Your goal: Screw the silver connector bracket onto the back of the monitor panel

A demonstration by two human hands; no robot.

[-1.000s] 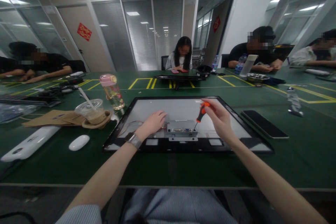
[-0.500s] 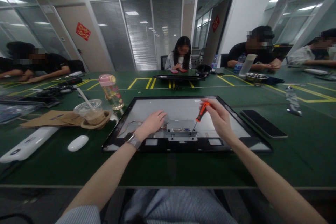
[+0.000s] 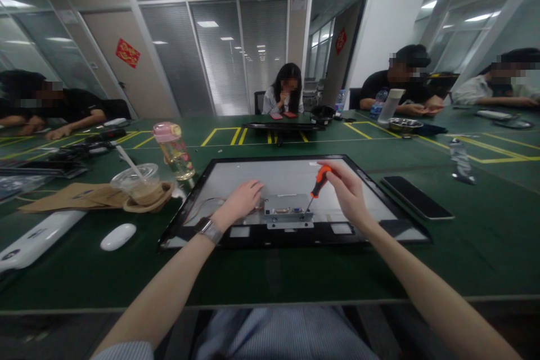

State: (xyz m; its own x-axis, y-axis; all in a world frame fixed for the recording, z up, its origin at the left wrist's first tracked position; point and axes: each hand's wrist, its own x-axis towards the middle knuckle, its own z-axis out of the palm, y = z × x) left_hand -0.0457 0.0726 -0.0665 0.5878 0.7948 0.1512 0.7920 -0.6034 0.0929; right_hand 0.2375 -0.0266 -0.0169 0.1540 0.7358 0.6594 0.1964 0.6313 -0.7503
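Note:
An opened monitor panel [image 3: 287, 171] lies flat before me, its pale back inside a black frame. A metal bracket box with video ports [image 3: 289, 211] sits on its near half. My right hand [image 3: 346, 185] grips an orange-and-black screwdriver [image 3: 321, 181]; the tip points down at the right end of the box's port side. Whether the tip sits in a screw cannot be made out. My left hand [image 3: 243, 199] rests at the box's left side, fingers stretched out, near some thin wires [image 3: 205, 202]. It wears a watch [image 3: 207, 228] at the wrist.
A phone [image 3: 417, 197] lies right of the panel. At left are a pink-lidded bottle [image 3: 174, 152], a plastic cup [image 3: 137, 180], a paper bag [image 3: 70, 198], a white earbud case [image 3: 118, 237] and a white device [image 3: 40, 242]. Several people sit around the green table [image 3: 485, 247].
My view has shifted slightly. The screwdriver stays at the same spot on the box, and my left hand keeps its place. The person opposite has raised a hand toward their face.

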